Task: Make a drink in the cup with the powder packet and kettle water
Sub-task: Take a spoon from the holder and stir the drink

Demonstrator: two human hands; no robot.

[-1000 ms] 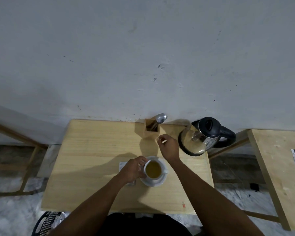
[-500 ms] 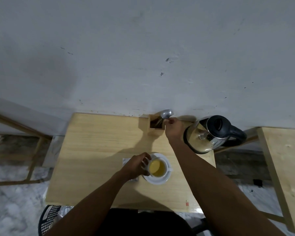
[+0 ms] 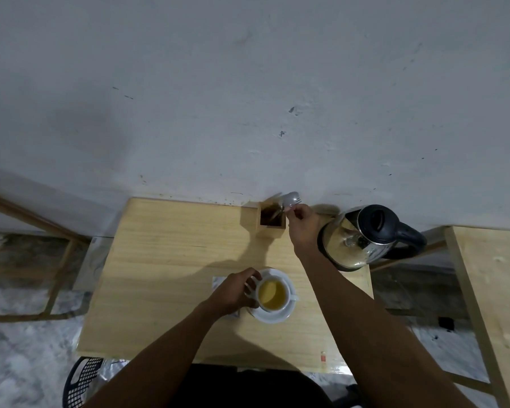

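While the counter (image 3: 171, 260) leaves wide bare wood to the cup's left, the kettle (image 3: 354, 240) stands close beyond it to the right, likely heavy and hot, best lifted by its black handle. The cup (image 3: 273, 294) sits on its saucer (image 3: 277, 318) near the front edge, full of yellow liquid, fragile and apt to slop; the left hand (image 3: 233, 293) is closed around its side. Beyond the cup, at the wooden holder (image 3: 271, 223) by the wall, the right hand (image 3: 302, 225) pinches a light, stiff, slick spoon (image 3: 290, 199) by its upper end.
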